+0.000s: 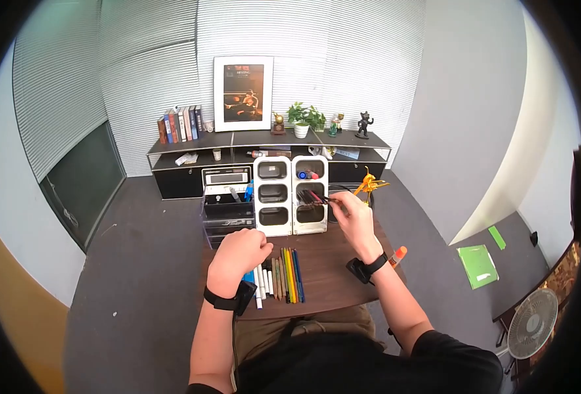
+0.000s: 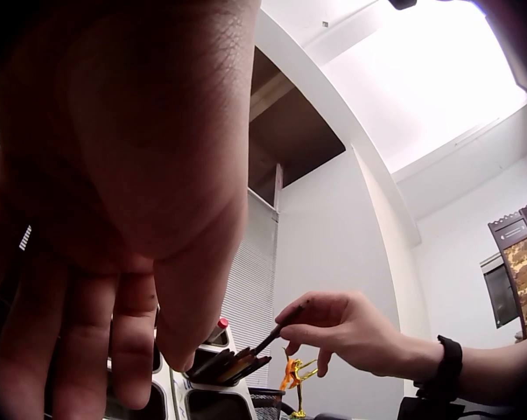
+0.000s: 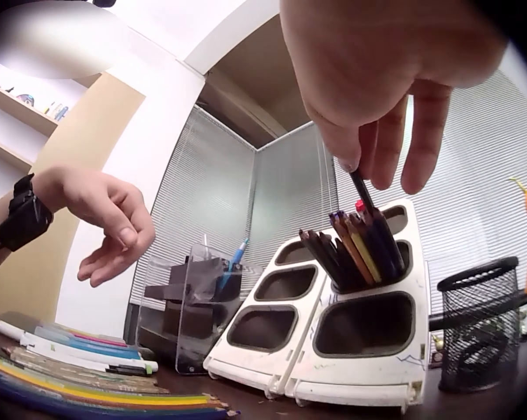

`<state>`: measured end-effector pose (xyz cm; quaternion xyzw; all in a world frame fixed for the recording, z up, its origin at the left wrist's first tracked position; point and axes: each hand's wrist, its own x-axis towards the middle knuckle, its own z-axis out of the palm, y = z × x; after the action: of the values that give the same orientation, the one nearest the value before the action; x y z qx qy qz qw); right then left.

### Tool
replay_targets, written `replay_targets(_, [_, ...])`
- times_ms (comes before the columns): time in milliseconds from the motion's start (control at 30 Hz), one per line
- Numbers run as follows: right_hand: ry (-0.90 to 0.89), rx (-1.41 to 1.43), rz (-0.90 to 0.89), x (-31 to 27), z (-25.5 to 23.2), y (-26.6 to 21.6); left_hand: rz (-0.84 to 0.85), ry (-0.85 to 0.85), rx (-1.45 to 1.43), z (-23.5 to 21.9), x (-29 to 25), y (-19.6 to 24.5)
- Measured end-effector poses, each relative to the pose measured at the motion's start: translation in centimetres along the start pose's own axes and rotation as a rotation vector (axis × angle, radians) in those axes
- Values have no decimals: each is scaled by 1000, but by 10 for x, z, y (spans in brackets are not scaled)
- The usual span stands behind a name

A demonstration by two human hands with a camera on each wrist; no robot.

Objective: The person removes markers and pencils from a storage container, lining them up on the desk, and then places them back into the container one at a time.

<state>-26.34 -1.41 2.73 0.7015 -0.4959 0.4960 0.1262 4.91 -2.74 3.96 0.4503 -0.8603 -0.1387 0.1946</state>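
Observation:
My right hand [image 1: 355,222] pinches one end of a dark pencil [image 3: 360,188] between thumb and fingertips. The pencil's lower end is among several pencils [image 3: 355,249] leaning in the middle opening of the right column of a white organizer [image 3: 351,389]. My left hand [image 1: 239,257] holds nothing and hovers over the near left of the table, its fingers loosely bent. Below and beside it lies a row of pencils and pens [image 1: 287,276], yellow, blue, brown and white. Red and blue capped pens [image 1: 308,175] stand in the organizer's top right opening.
Left of the organizer stands a clear and black desk holder [image 3: 189,306] with a blue pen. A black mesh cup [image 3: 480,328] and a golden figurine [image 1: 369,184] are at its right. An orange-capped bottle [image 1: 399,255] is near the right table edge.

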Motion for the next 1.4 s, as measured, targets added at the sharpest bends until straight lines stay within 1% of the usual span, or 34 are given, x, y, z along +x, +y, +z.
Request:
replay_targets(100, [-26,-19,43,0,9,6,5,26,9,-1,0,-2])
replay_targets(267, [-25,-66,32,-2,17,12,54,89,67,10,2,-11])
replay_targets(433, [9,-54,21,-8,6,1,41,73,34,9,3,-9])
replay_targets(500, [-17,9,87,-17,-3,-9,48,70,38,9,3,-9])
replay_targets(533, [-14,13,92,-21,-7,-13,56,69,41,10,3,-9])
replay_targets(600, [-205,-5,142,-30,-13,-22,56,28,55,9,7,-5])
replay_targets(633, [-305,-5,92,-32,-19,-27,54,-12,65,11,7,-3])
replay_targets(667, [-531,4,98,-30,-27,-29,53,-29,78,15,7,0])
replay_targets(733, [-769,88,66,-35,-30,-25,31,-114,13,23,12,5])
replay_targets(767, [-862,83,150,-39,-32,-27,73,-109,45,33,15,5])
replay_targets(800, [-841,99,170,-45,-25,-31,85,-129,67,41,18,3])
replay_targets(867, [-714,30,40,-68,-13,-41,185,-78,80,57,20,4])
replay_targets(900, [-700,58,27,-81,-8,-48,168,-123,78,49,18,17])
replay_targets(933, [-694,27,-29,-93,-3,-52,191,-154,105,50,19,20])
replay_targets(1000, [-738,-40,-54,-107,3,-58,156,-162,64,52,19,24])
replay_targets(1033, [-709,-32,-23,-111,7,-58,179,-187,89,52,21,25])
replay_targets(1100, [-649,-179,-115,-119,16,-58,145,-234,66,51,21,24])
replay_targets(1133, [-633,-171,-95,-123,17,-61,121,-253,50,51,20,23])
replay_targets(1233, [-592,-232,-101,-129,4,-70,136,-256,73,55,20,20])
replay_targets(1333, [-634,-262,-75,-145,-23,-87,133,-270,112,61,23,28])
replay_targets(1400, [-650,-408,-187,-160,-37,-91,228,-164,89,72,23,28])
